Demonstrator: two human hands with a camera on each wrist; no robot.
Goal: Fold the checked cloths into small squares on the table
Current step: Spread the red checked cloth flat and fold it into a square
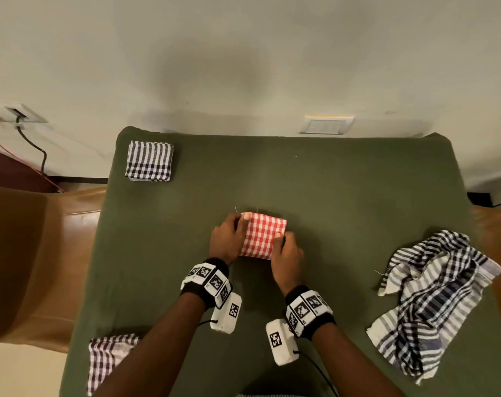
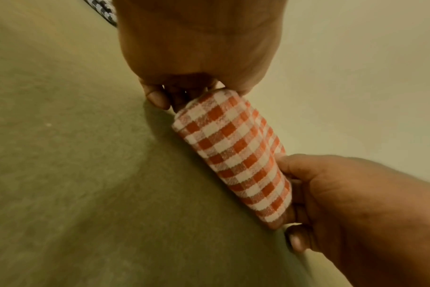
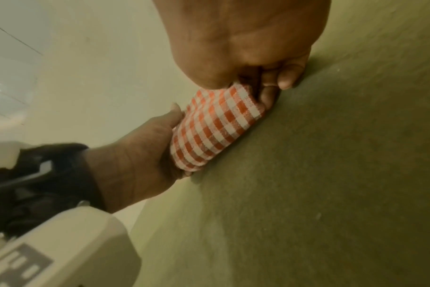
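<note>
At mid-table (image 1: 329, 196), on matte green felt, my left hand (image 1: 226, 239) and right hand (image 1: 286, 255) each clasp an end of the red gingham cloth (image 1: 262, 234), a plump, soft woven square.

The counter (image 1: 329, 196) wears a matt, olive-green cloth with a faintly napped, felt-like surface. The red-checked cloth (image 1: 262, 234) is a coarse woven fabric, matt, its weave showing in the wrist views. The folded blue-striped cloth (image 1: 149, 160) and the crumpled blue-checked cloth (image 1: 432, 299) look like the same plain woven stuff. The brown floor (image 1: 28, 253) is smooth and glossy.
</note>
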